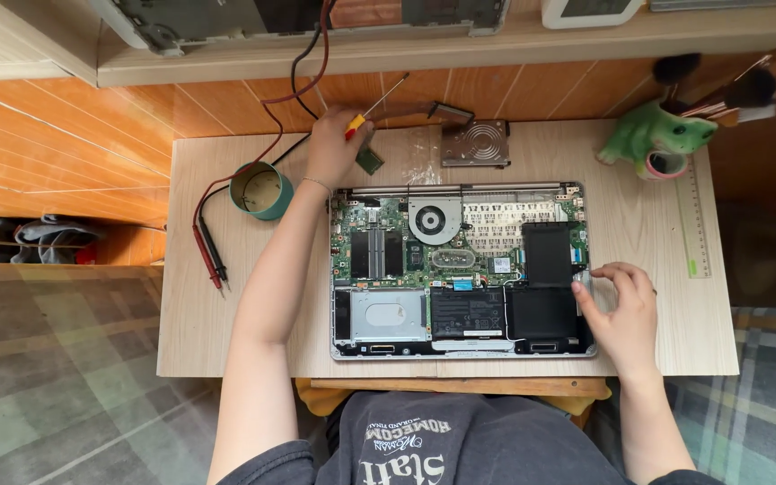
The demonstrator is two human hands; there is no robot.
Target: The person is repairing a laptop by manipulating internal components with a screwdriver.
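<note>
Where the pale wood-grain table stands against an orange-brown panelled wall, we record a low work surface seen from above, with a grey-green checked rug on the floor to either side and a shelf running along the top edge of the view.

Item one: an opened laptop, bottom cover off, lying flat at the middle of the table. We note its round fan, green circuit board, silver drive bay and black battery along the near edge.

Item two: a roll of green tape, left of the laptop, lying flat.

Item three: red and black probe leads, trailing from the shelf down the left part of the table.

Item four: a square metal part with a round grille, beyond the laptop.

Item five: a green frog-shaped holder with brushes, far right corner, and a pale ruler along the right edge.

Left hand: reached past the laptop's far left corner, fingers closed around the red-and-yellow handle of a screwdriver, whose shaft points up and away to the right (a small green board lies just beside the hand).

Right hand: resting at the laptop's right edge beside the battery, fingers loosely curled and spread, fingertips touching the casing; we see nothing gripped in it.
</note>
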